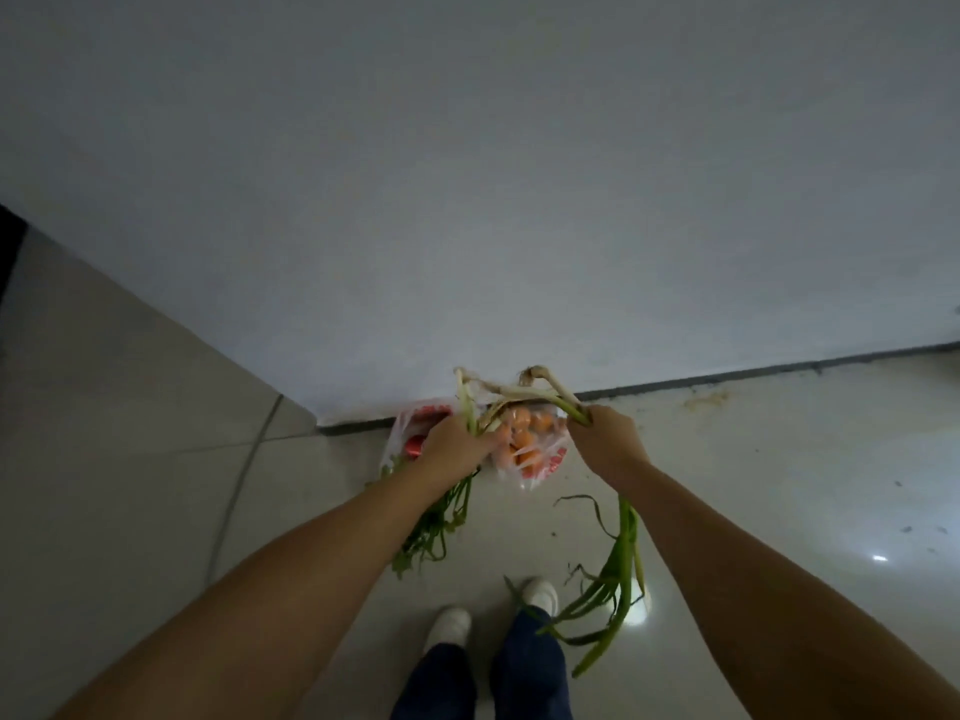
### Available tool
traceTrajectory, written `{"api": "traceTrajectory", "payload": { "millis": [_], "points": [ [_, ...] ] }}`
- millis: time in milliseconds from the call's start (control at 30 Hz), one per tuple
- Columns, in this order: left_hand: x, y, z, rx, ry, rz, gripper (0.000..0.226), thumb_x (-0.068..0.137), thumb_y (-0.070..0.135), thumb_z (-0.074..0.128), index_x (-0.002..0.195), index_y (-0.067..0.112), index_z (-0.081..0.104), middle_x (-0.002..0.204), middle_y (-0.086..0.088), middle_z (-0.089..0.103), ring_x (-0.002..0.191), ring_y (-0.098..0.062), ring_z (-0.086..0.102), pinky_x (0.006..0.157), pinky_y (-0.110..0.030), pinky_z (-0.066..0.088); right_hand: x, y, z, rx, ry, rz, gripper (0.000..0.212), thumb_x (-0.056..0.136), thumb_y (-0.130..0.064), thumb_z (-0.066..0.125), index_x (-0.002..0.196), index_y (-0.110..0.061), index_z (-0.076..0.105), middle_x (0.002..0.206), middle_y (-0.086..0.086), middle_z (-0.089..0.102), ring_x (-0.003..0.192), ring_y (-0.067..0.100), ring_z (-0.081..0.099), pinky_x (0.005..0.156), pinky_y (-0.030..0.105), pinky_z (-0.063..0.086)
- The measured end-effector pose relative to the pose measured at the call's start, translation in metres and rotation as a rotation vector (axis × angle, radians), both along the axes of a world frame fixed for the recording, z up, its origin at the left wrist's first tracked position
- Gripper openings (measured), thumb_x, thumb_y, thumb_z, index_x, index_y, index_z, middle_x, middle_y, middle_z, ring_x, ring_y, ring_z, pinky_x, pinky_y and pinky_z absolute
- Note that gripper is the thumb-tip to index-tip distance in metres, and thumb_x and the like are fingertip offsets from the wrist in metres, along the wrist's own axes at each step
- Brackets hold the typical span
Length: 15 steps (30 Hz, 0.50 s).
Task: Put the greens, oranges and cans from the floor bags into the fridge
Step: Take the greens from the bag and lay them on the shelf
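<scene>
My left hand (457, 444) grips a bunch of leafy greens (431, 527) whose leaves hang down below my wrist. My right hand (608, 439) holds a bunch of green onions (618, 569); their white root ends (524, 387) stick up between my hands and the long green tops trail down to the right. Under my hands, on the floor, a clear plastic bag with several oranges (524, 444) lies against the white fridge front (467, 200). A second bag (410, 439) to its left shows a red can top (414, 446), partly hidden by my left hand.
The fridge's white closed front fills the upper half of the view. Glossy pale floor tiles (779, 485) spread right and left. My feet in white shoes (449, 626) stand just behind the bags.
</scene>
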<state>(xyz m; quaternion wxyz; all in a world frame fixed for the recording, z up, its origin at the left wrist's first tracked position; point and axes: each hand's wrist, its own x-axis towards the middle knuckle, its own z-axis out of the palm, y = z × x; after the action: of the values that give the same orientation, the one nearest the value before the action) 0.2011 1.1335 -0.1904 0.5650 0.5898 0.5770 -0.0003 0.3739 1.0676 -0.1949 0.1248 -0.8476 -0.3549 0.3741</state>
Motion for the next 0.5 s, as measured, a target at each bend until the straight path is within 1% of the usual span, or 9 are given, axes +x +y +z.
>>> {"api": "traceTrajectory", "payload": {
  "millis": [67,133,200,233,300,333,433,500],
  "points": [
    [0.012,-0.001,0.023,0.049,0.025,-0.082,0.035,0.084,0.035,0.062,0.108,0.009,0.064,0.096,0.0,0.062,0.094,-0.019,0.06,0.086,-0.029,0.048,0.006,-0.018,0.025,0.042,-0.023,-0.103,0.025,0.095,-0.022,0.041,0.08,-0.011,0.058,0.071,0.005,0.057,0.061,0.018,0.053,0.057,0.028,0.043],
    [0.029,-0.007,0.047,0.103,0.014,-0.181,0.029,0.089,0.03,0.058,0.11,0.011,0.06,0.097,-0.003,0.058,0.092,-0.02,0.056,0.082,-0.029,0.045,0.015,-0.043,0.049,0.088,-0.065,-0.199,0.024,0.095,-0.024,0.044,0.089,-0.008,0.061,0.078,0.008,0.061,0.07,0.023,0.059,0.063,0.033,0.048],
    [0.051,-0.018,0.069,0.155,-0.034,-0.289,0.017,0.091,0.029,0.057,0.1,0.015,0.058,0.095,-0.005,0.058,0.088,-0.02,0.056,0.082,-0.03,0.045,0.027,-0.071,0.073,0.126,-0.115,-0.275,0.025,0.095,-0.025,0.045,0.092,-0.007,0.062,0.08,0.007,0.061,0.073,0.023,0.059,0.065,0.032,0.049],
    [0.063,-0.026,0.079,0.172,-0.057,-0.34,0.015,0.091,0.029,0.057,0.096,0.015,0.056,0.094,-0.005,0.059,0.087,-0.021,0.056,0.082,-0.031,0.046,0.034,-0.087,0.084,0.147,-0.132,-0.318,0.025,0.096,-0.026,0.045,0.091,-0.008,0.062,0.078,0.006,0.06,0.072,0.021,0.058,0.065,0.031,0.048],
    [0.092,-0.049,0.092,0.184,-0.097,-0.441,0.016,0.091,0.03,0.056,0.094,0.014,0.057,0.094,-0.006,0.061,0.087,-0.022,0.058,0.08,-0.031,0.047,0.048,-0.13,0.107,0.178,-0.163,-0.412,0.025,0.096,-0.028,0.045,0.087,-0.01,0.06,0.071,0.002,0.055,0.069,0.019,0.055,0.064,0.029,0.046],
    [0.106,-0.063,0.1,0.194,-0.114,-0.486,0.017,0.091,0.03,0.056,0.093,0.013,0.058,0.092,-0.006,0.061,0.085,-0.022,0.058,0.078,-0.03,0.047,0.053,-0.156,0.118,0.186,-0.181,-0.456,0.024,0.096,-0.029,0.046,0.085,-0.011,0.057,0.068,-0.001,0.052,0.068,0.019,0.053,0.061,0.027,0.044],
    [0.145,-0.116,0.119,0.229,-0.13,-0.611,0.019,0.091,0.03,0.055,0.077,0.016,0.055,0.078,-0.002,0.057,0.071,-0.016,0.055,0.063,-0.027,0.045,0.062,-0.247,0.147,0.199,-0.226,-0.594,0.026,0.095,-0.035,0.049,0.08,-0.015,0.054,0.066,-0.004,0.05,0.061,0.014,0.049,0.054,0.023,0.039],
    [0.171,-0.159,0.132,0.249,-0.137,-0.74,0.019,0.089,0.029,0.054,0.079,0.013,0.057,0.075,-0.003,0.057,0.067,-0.016,0.054,0.06,-0.027,0.043,0.061,-0.315,0.164,0.19,-0.253,-0.691,0.028,0.094,-0.04,0.05,0.075,-0.02,0.051,0.067,-0.004,0.05,0.059,0.01,0.046,0.053,0.021,0.037]
  ]
}}
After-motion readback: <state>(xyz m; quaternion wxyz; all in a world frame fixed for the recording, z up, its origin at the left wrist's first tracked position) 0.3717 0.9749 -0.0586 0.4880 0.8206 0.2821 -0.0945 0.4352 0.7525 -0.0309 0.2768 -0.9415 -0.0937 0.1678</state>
